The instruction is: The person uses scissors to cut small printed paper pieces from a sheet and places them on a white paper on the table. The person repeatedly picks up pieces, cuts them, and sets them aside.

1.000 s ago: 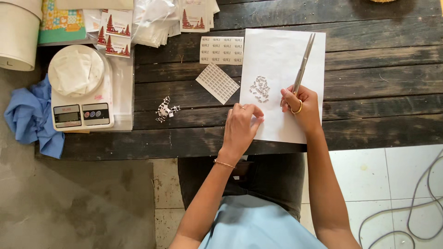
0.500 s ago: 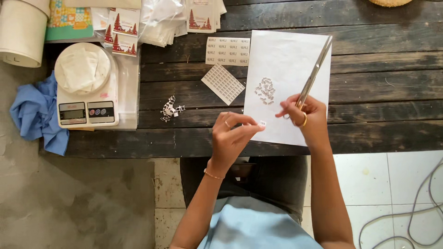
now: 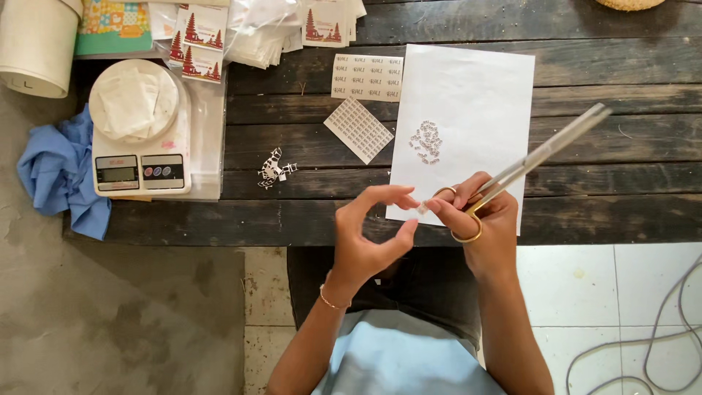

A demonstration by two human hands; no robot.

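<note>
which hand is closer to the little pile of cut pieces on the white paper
Right. The right hand, holding scissors, sits just below the pile of cut pieces on the white paper. The left hand is lower and further left, off the paper's edge.
</note>
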